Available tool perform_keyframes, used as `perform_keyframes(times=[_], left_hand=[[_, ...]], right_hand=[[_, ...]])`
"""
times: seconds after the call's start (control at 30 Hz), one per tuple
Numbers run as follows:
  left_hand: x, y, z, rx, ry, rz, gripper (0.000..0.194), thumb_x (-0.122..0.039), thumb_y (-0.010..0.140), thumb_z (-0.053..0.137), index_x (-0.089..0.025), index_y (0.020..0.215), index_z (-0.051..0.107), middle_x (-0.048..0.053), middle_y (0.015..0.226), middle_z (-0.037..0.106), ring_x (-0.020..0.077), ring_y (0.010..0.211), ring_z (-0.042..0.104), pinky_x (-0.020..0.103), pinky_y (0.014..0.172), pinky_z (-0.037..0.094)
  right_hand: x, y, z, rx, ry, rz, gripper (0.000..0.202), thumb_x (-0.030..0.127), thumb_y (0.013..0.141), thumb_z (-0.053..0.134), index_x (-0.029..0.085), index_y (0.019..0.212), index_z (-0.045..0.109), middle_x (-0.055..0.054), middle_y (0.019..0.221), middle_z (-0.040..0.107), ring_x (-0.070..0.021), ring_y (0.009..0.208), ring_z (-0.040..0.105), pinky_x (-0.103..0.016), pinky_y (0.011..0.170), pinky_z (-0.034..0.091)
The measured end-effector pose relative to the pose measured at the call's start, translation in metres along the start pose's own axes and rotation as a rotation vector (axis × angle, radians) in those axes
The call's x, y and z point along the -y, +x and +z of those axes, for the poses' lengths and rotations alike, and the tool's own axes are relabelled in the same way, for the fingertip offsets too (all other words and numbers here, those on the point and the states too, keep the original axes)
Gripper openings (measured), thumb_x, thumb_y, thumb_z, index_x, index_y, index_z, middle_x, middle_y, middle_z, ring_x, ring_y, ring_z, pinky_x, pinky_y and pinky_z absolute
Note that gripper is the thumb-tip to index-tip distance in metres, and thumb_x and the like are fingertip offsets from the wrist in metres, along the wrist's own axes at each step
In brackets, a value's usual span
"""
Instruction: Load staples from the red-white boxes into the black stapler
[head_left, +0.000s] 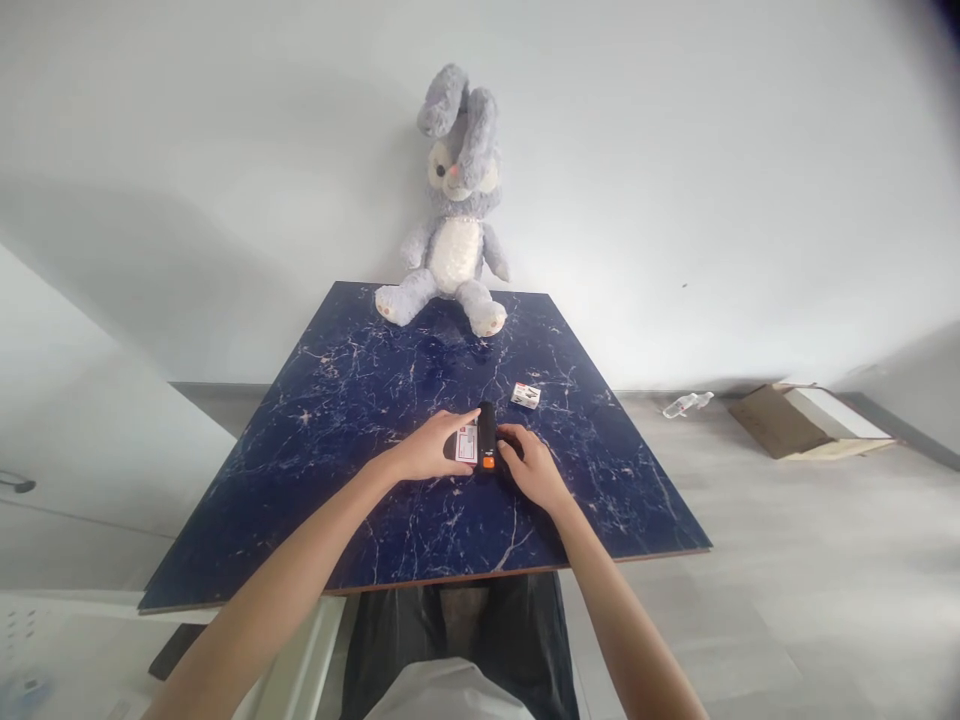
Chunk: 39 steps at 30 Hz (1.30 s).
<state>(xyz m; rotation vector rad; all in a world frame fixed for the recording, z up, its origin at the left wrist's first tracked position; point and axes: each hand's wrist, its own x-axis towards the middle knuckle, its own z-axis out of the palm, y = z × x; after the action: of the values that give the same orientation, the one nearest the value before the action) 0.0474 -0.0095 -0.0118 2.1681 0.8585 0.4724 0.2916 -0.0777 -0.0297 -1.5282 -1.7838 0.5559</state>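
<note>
A small card with a red border (466,445) lies flat between the thumb and fingers of my left hand (433,446), which grips it by its opposite edges. The card's right side meets a black stapler (487,428) with an orange piece at its near end. On the stapler's other side is my right hand (531,466), its fingers curled and their tips against the stapler. A small white box with red and black print (526,395) sits just beyond my right hand.
A grey plush rabbit (456,255) sits at the back of the dark blue marbled table (360,400), against the wall. On the floor to the right lie a clear plastic bottle (686,404) and an open cardboard box (780,422).
</note>
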Motion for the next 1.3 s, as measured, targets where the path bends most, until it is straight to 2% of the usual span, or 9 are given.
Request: perform_keyframes(times=[0.23, 0.4, 0.53, 0.67, 0.83, 0.97, 1.07, 1.2, 1.3], left_hand=[[0.002, 0.009, 0.007, 0.024, -0.014, -0.027, 0.108, -0.049, 0.071, 0.082, -0.037, 0.159, 0.021, 0.011, 0.126, 0.057, 0.0331, 0.113, 0.056, 0.047, 0.099, 0.043], [0.002, 0.003, 0.005, 0.018, 0.003, -0.034, 0.124, -0.051, 0.066, 0.086, -0.036, 0.161, 0.008, 0.012, 0.131, 0.054, 0.0354, 0.120, 0.052, 0.048, 0.100, 0.042], [-0.001, -0.001, 0.005, 0.027, 0.064, -0.067, 0.114, -0.052, 0.073, 0.080, -0.036, 0.161, 0.010, 0.012, 0.126, 0.055, 0.0332, 0.113, 0.054, 0.045, 0.096, 0.044], [-0.002, -0.001, 0.010, 0.037, 0.081, -0.069, 0.111, -0.056, 0.076, 0.076, -0.035, 0.161, 0.008, 0.012, 0.130, 0.053, 0.0329, 0.115, 0.054, 0.047, 0.099, 0.043], [0.004, -0.004, 0.001, -0.037, -0.007, 0.036, 0.107, -0.061, 0.080, 0.071, -0.034, 0.161, 0.007, 0.012, 0.151, 0.043, 0.0347, 0.132, 0.045, 0.049, 0.107, 0.039], [0.016, 0.000, -0.012, -0.381, -0.117, 0.051, 0.064, -0.050, 0.100, 0.045, -0.031, 0.158, 0.025, 0.010, 0.146, 0.051, 0.0250, 0.120, 0.056, 0.043, 0.102, 0.044], [0.025, 0.002, -0.014, -0.487, -0.136, -0.009, 0.059, -0.048, 0.101, 0.042, -0.026, 0.154, 0.034, 0.010, 0.139, 0.058, 0.0222, 0.108, 0.061, 0.040, 0.096, 0.048], [0.032, 0.000, -0.010, -0.244, -0.045, -0.037, 0.074, -0.056, 0.096, 0.048, -0.026, 0.159, 0.023, 0.012, 0.144, 0.056, 0.0297, 0.127, 0.054, 0.047, 0.105, 0.043], [0.032, -0.002, -0.007, -0.159, 0.095, -0.014, 0.100, -0.067, 0.085, 0.061, -0.025, 0.162, 0.013, 0.014, 0.163, 0.029, 0.0388, 0.147, 0.030, 0.054, 0.116, 0.029]], right_hand=[[-0.004, 0.004, 0.004, 0.039, 0.053, 0.014, 0.030, 0.034, 0.095, 0.046, 0.024, 0.115, 0.065, -0.005, 0.114, 0.071, -0.0229, 0.105, 0.064, -0.040, 0.096, 0.050], [-0.027, 0.053, -0.021, -0.282, -0.002, 0.072, 0.038, 0.029, 0.089, 0.047, 0.019, 0.123, 0.060, -0.012, 0.123, 0.068, -0.0266, 0.115, 0.062, -0.047, 0.102, 0.047], [-0.050, 0.099, -0.050, 0.115, -0.306, -0.127, 0.058, 0.012, 0.070, 0.062, 0.019, 0.128, 0.063, -0.014, 0.145, 0.053, -0.0330, 0.140, 0.043, -0.051, 0.114, 0.035], [-0.055, 0.115, -0.062, 0.398, -0.436, -0.114, 0.061, 0.021, 0.066, 0.076, 0.017, 0.126, 0.065, -0.016, 0.133, 0.063, -0.0344, 0.124, 0.058, -0.045, 0.104, 0.045], [-0.019, 0.108, -0.068, 0.194, -0.420, -0.038, 0.062, 0.037, 0.078, 0.072, 0.016, 0.135, 0.058, -0.014, 0.121, 0.069, -0.0291, 0.100, 0.068, -0.041, 0.092, 0.051], [0.035, 0.112, -0.055, 0.033, -0.355, -0.238, 0.063, 0.043, 0.084, 0.066, 0.022, 0.142, 0.051, -0.010, 0.135, 0.062, -0.0294, 0.117, 0.060, -0.042, 0.102, 0.045], [0.067, 0.125, -0.029, 0.171, -0.401, -0.313, 0.062, 0.039, 0.082, 0.069, 0.019, 0.139, 0.054, -0.010, 0.132, 0.063, -0.0317, 0.123, 0.055, -0.043, 0.105, 0.042], [0.076, 0.144, -0.006, 0.673, -0.414, -0.167, 0.053, 0.041, 0.080, 0.072, 0.018, 0.127, 0.063, -0.011, 0.126, 0.068, -0.0314, 0.113, 0.064, -0.040, 0.097, 0.048], [0.064, 0.140, -0.014, 0.610, -0.265, -0.119, 0.042, 0.047, 0.092, 0.058, 0.023, 0.124, 0.065, -0.009, 0.130, 0.067, -0.0278, 0.115, 0.064, -0.039, 0.099, 0.048]])
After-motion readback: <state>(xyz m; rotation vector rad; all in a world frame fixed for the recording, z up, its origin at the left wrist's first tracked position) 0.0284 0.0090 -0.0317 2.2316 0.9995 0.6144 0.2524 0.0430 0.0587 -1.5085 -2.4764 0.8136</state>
